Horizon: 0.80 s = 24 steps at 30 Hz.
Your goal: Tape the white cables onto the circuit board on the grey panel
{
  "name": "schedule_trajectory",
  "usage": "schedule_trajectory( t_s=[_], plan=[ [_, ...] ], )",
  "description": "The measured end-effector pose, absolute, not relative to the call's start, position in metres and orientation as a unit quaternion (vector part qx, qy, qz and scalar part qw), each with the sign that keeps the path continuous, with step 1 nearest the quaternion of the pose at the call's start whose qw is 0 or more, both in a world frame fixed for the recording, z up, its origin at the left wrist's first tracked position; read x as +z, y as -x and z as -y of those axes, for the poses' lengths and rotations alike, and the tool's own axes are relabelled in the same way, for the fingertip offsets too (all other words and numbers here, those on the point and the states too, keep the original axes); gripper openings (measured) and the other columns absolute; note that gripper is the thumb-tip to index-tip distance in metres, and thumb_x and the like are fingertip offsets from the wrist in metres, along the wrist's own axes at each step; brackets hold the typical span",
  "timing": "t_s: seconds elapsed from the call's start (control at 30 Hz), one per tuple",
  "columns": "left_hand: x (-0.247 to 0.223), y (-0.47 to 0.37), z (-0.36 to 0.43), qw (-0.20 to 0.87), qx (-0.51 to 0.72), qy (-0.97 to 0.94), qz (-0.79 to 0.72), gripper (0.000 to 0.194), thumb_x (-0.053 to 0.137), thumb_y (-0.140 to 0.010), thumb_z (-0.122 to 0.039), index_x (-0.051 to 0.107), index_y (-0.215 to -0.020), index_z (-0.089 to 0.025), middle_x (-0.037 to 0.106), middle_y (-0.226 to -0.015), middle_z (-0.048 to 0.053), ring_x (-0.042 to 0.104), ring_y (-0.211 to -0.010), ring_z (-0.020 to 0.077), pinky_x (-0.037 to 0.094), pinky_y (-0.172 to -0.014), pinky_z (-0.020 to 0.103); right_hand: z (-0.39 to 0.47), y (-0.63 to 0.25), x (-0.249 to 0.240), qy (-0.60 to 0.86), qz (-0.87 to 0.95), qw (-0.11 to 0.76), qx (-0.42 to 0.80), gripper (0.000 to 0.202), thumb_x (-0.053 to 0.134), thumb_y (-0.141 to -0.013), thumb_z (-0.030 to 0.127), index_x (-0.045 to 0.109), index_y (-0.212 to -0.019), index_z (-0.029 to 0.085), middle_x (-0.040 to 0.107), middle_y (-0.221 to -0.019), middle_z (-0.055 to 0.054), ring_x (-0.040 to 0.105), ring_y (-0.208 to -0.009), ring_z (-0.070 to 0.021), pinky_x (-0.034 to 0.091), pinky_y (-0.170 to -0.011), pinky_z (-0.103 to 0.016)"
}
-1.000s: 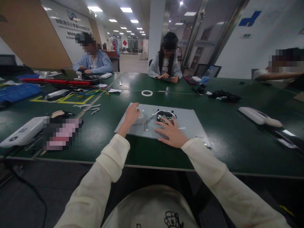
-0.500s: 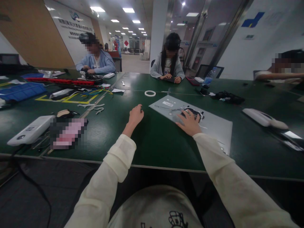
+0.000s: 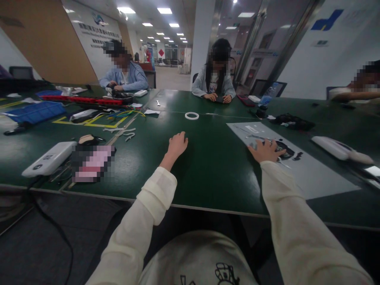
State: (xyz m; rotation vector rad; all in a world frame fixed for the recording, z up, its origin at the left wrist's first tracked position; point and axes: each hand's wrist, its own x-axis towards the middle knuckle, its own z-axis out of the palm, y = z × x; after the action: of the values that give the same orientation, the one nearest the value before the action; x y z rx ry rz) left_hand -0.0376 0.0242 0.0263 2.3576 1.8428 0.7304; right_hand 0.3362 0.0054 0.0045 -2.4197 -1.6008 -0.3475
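Observation:
My right hand [image 3: 266, 151] lies with spread fingers on a light grey sheet [image 3: 316, 174], pressing over a dark item with black edges [image 3: 283, 145] whose kind I cannot make out. Thin cord-like strips run out from that item, and part of it is hidden under my fingers. A small white label [image 3: 252, 129] shows near the sheet's far end. My left hand [image 3: 177, 144] rests on the green tabletop left of the sheet, its fingers loosely bent and slightly apart, with nothing seen in them. Beyond it lies a white ring like a tape roll [image 3: 191, 116].
To the left are a white power bank-like box [image 3: 49, 159], a pink phone-shaped thing [image 3: 92, 164], a computer mouse [image 3: 89, 139], grey-white strips, cables and a blue tray [image 3: 35, 112]. A small wrench [image 3: 158, 103] lies farther back. A water bottle [image 3: 268, 94] stands right. Several people sit around the table.
My right hand and the grey sheet with the dark item have slid to the right, and the sheet has turned. My left hand stays almost in place; the view has shifted slightly.

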Motion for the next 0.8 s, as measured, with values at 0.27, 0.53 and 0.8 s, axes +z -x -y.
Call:
schedule_trajectory(
  t_s=[0.27, 0.53, 0.8],
  plan=[
    [0.019, 0.029, -0.018, 0.037, 0.197, -0.802, -0.563, 0.032, 0.038, -0.092, -0.031, 0.045, -0.120, -0.017, 0.054, -0.118, 0.011, 0.052, -0.110, 0.0232, 0.043, -0.091, 0.040, -0.007, -0.367, 0.001, 0.843, 0.513, 0.118, -0.110, 0.056, 0.034, -0.087, 0.054, 0.051, -0.129, 0.022, 0.038, -0.139, -0.016, 0.016, -0.131, -0.0391, 0.009, -0.093, -0.070],
    [0.018, 0.026, -0.015, 0.019, 0.155, -0.831, -0.534, 0.035, 0.038, -0.091, -0.032, 0.046, -0.121, -0.016, 0.047, -0.127, 0.013, 0.046, -0.117, 0.0252, 0.039, -0.096, 0.043, -0.017, -0.398, -0.005, 0.866, 0.477, 0.116, -0.100, 0.055, 0.035, -0.086, 0.055, 0.052, -0.128, 0.024, 0.041, -0.138, -0.016, 0.019, -0.132, -0.0376, 0.006, -0.096, -0.066],
    [0.017, 0.026, -0.015, 0.035, 0.146, -0.832, -0.534, 0.038, 0.038, -0.091, -0.033, 0.043, -0.125, -0.017, 0.034, -0.140, 0.015, 0.037, -0.127, 0.0295, 0.034, -0.102, 0.048, -0.012, -0.412, -0.011, 0.866, 0.460, 0.137, -0.138, 0.057, 0.032, -0.084, 0.054, 0.053, -0.128, 0.025, 0.045, -0.134, -0.016, 0.022, -0.129, -0.0382, 0.007, -0.094, -0.068]
  ],
)
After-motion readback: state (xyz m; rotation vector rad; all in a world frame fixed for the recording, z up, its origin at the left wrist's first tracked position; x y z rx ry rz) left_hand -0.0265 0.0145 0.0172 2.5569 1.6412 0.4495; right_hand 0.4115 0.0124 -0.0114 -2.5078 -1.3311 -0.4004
